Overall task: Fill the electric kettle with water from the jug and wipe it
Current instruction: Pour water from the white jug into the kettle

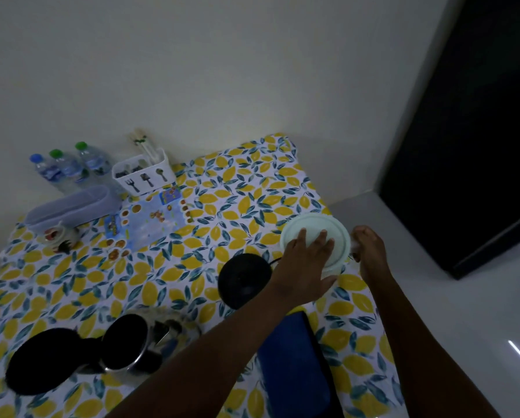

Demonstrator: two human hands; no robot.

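The white jug [322, 226] stands near the table's right edge with its round lid on. My left hand [305, 267] lies over the near part of the lid, fingers spread and thumb against the rim. At the jug's right side, my right hand [370, 251] is closed around the handle, which is mostly hidden. The steel electric kettle [132, 354] sits at the lower left, its black lid [38, 360] flipped open; it looks blurred. Its round black base [242, 280] lies just left of the jug. A blue cloth [295, 366] rests under my left forearm.
A lemon-print cloth covers the table [174, 285]. At the back left stand three water bottles [68, 167], a white cutlery holder [144, 173], a pale lidded box [71, 206] and a small cup [56, 235]. A dark door [470, 131] is on the right.
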